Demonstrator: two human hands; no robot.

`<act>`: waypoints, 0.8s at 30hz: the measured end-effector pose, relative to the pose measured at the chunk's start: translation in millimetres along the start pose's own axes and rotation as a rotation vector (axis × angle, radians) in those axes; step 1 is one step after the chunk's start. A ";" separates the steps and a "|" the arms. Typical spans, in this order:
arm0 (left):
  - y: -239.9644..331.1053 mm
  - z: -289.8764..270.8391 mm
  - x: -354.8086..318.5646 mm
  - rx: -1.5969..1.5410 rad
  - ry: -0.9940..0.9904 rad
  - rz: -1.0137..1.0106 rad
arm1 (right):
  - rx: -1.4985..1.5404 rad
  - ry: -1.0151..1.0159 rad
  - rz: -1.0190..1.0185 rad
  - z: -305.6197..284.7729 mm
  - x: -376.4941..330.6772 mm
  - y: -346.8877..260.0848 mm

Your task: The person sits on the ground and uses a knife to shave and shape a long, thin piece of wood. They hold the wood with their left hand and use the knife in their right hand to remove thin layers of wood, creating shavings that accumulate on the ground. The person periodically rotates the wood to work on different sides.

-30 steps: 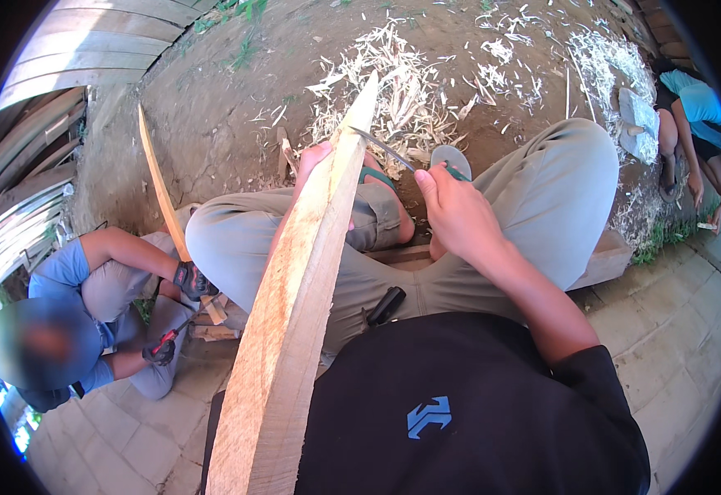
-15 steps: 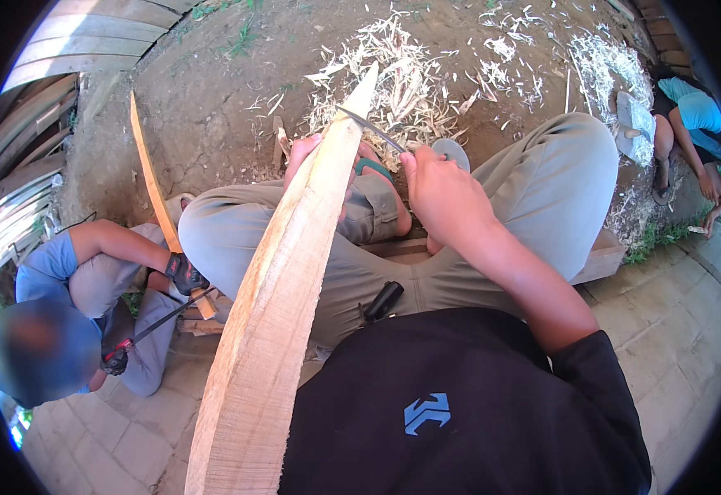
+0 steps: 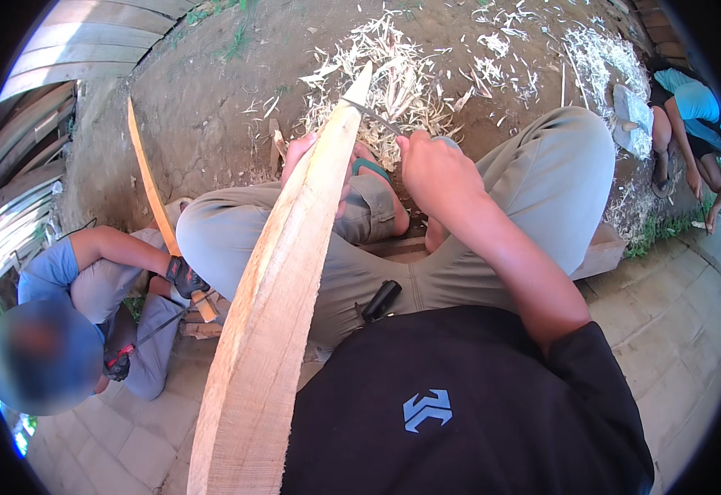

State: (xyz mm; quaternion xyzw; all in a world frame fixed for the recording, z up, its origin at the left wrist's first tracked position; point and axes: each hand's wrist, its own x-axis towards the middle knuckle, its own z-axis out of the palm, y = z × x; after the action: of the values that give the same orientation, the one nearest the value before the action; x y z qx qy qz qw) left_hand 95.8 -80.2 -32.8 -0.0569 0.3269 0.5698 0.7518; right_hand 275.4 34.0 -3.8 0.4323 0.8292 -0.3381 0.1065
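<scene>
A long pale wooden plank, tapering to a point at its far end, slants from beside my torso out past my knees. My left hand is closed around it below the tapered part, its palm hidden behind the wood. In my right hand is a knife, gripped at the handle, which the fingers cover. The dark, narrow knife blade lies across the plank close to its tip.
Wood shavings are heaped on the dirt ground beyond my feet. On the left, a person with dark gloves holds another slender wooden piece and a long blade. Another person sits far right. Stacked planks line the left edge.
My right hand and the knife have moved slightly away from me, toward the plank's tip. The plank stays nearly in place in my left hand.
</scene>
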 end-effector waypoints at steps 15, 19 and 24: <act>-3.2 11.8 -0.1 0.077 0.223 0.037 | -0.025 -0.111 -0.015 -18.3 3.7 -11.7; -3.5 10.0 4.7 0.093 0.212 0.017 | -0.017 -0.038 -0.027 3.9 25.1 19.8; -2.5 1.3 6.1 0.089 0.190 0.042 | 0.056 -0.137 0.034 -12.1 13.1 4.3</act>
State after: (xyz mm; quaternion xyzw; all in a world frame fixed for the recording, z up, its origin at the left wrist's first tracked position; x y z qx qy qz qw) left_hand 99.4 -75.5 -35.9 -0.0702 0.4230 0.5625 0.7069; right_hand 272.3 52.0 -2.9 0.4250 0.8027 -0.3879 0.1567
